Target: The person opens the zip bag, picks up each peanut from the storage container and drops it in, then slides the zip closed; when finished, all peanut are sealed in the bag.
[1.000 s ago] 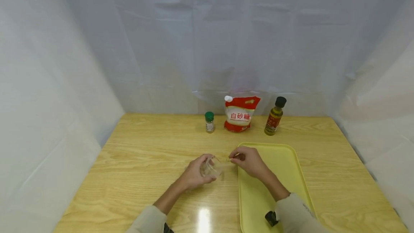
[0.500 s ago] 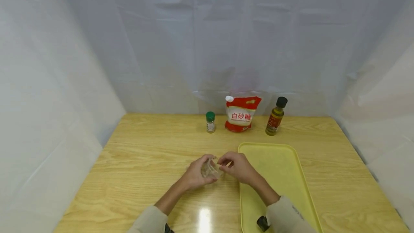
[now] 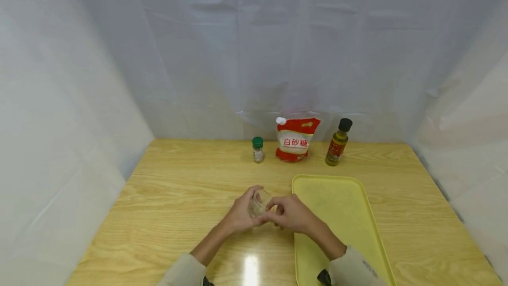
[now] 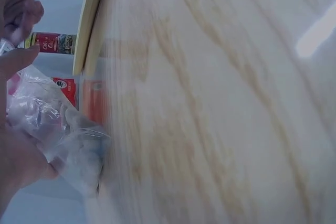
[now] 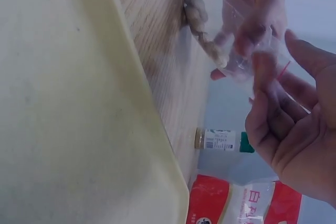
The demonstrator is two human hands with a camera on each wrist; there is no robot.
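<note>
A clear plastic bag (image 3: 258, 204) with a thin red line along its mouth is held over the table. Tan, lumpy pieces that look like unshelled peanuts (image 5: 197, 19) lie at its bottom. My left hand (image 3: 240, 213) grips the bag from the left, thumb and fingers around its sides. At its mouth, my right hand (image 3: 291, 213) has curled fingers and appears to pinch the edge near the red line; its exact fingertip contact is partly hidden. In the left wrist view, the crinkled bag (image 4: 52, 114) stands out beyond my left hand (image 4: 21, 156).
A yellow tray (image 3: 329, 189) lies to the right, under my right forearm. Along the back of the wooden table (image 3: 178, 197) stand a green-capped spice jar (image 3: 258, 150), a red and white sugar pouch (image 3: 295, 140) and a black-capped oil bottle (image 3: 337, 142).
My right hand has come left and slightly nearer from beside the tray's edge to the bag's mouth, close to my left thumb. My left hand keeps its grip, nearly in place.
</note>
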